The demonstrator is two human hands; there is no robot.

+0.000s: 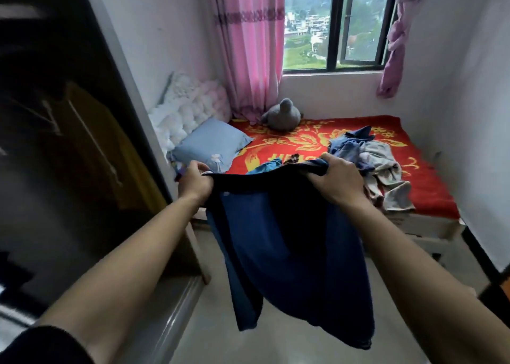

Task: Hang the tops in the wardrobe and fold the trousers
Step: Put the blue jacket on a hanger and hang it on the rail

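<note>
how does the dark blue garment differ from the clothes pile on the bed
The dark blue garment hangs between left hand and right hand; the clothes pile lies crumpled on the red blanket. The garment is all dark; the pile mixes blue and grey. Neither is folded.

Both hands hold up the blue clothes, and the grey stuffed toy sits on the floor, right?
No: the head view shows the grey stuffed toy on the red bed. The left hand and right hand do hold the blue garment.
</note>
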